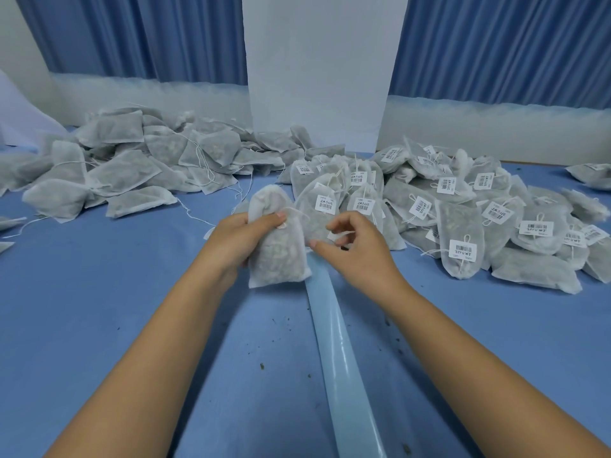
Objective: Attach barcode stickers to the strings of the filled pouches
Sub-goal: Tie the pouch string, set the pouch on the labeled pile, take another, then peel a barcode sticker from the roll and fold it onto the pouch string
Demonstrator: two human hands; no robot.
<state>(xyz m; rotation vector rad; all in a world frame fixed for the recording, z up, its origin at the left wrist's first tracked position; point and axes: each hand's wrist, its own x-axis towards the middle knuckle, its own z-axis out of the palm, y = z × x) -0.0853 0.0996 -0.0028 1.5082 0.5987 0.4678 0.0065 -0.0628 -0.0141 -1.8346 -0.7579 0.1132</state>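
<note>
Gripping a filled pouch (276, 249) upright over the blue table (99, 309), the left hand (238, 242) has its thumb pressed near the gathered neck. The right hand (355, 249) sits just beside it, fingers curled around something small and pale; whether it holds a sticker or string, I cannot tell. A pale strip (337, 342) runs between the arms. Unlabelled pouches (115, 166) are heaped left, labelled pouches (463, 219) right.

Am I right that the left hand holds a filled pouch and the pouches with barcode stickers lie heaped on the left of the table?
No: the head view shows the stickered pouches heaped on the right of the table; the left heap bears none. The left hand does hold a filled pouch.
</note>
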